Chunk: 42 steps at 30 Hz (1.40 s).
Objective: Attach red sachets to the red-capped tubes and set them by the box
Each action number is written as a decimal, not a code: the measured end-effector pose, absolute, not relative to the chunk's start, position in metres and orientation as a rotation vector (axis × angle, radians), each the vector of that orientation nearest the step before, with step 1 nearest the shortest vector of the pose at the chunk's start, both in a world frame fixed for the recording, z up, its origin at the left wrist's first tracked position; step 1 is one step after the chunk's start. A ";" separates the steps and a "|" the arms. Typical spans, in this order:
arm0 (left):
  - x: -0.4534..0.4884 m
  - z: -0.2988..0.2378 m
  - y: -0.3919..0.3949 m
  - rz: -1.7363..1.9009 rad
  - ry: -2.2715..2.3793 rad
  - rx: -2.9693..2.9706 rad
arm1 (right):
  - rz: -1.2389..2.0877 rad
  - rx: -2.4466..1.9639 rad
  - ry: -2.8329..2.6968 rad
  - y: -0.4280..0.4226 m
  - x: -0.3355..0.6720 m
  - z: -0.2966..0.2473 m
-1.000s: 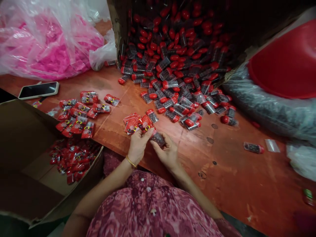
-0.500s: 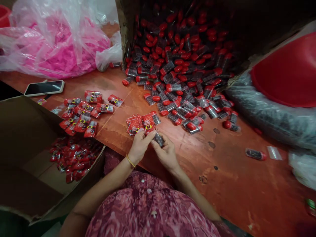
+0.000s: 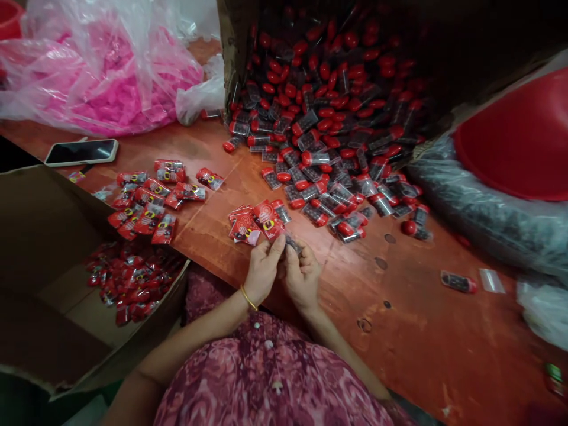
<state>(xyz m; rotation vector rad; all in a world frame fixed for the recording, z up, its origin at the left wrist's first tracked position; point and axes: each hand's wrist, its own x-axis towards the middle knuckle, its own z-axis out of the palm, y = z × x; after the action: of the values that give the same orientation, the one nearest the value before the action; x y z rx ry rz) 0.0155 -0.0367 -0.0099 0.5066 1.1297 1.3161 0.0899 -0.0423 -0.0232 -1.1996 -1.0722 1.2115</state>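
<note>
My left hand [image 3: 262, 266], a yellow bangle at its wrist, has thumb and fingers closed at the lower edge of a red printed card [image 3: 268, 220]. My right hand [image 3: 303, 277] pinches a small clear tube with dark contents [image 3: 293, 243], close against the left fingertips. Fingers hide most of this tube. Just left of the held card lies a small stack of similar red cards [image 3: 244, 226]. Another red-capped tube [image 3: 280, 211] lies behind the held card.
A cardboard box [image 3: 231, 53] on its side spills red-capped tubes [image 3: 316, 158] over the table [image 3: 337, 331]. Red-wrapped tubes [image 3: 148, 219] lie left, above an open carton [image 3: 48, 284] holding more. A phone [image 3: 82, 152], pink-filled bag [image 3: 110, 83] and red basin [image 3: 515, 142] stand around.
Both hands have shifted slightly right and down in the view. The tube shows less between the fingers, and more of the red card is exposed above my left thumb.
</note>
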 end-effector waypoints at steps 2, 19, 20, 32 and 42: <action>0.013 -0.008 -0.036 1.299 1.094 0.493 | 1.245 -1.194 -1.061 -0.041 0.090 -0.021; -0.007 0.000 -0.027 1.340 1.078 0.556 | 1.553 -1.079 -1.042 -0.041 0.092 -0.015; -0.009 0.002 -0.025 1.360 1.067 0.520 | 1.552 -1.085 -1.038 -0.041 0.092 -0.014; 0.005 -0.004 -0.031 1.236 1.196 0.670 | 1.546 -1.083 -0.849 -0.042 0.082 -0.021; 0.000 -0.013 -0.020 1.333 1.168 0.749 | 1.397 -1.153 -0.967 -0.041 0.093 -0.019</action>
<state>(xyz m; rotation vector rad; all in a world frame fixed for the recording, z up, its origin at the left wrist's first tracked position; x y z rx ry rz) 0.0001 -0.0205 -0.0134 0.7491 1.1675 1.3327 0.0931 -0.0405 -0.0187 -1.1535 -0.9668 1.3974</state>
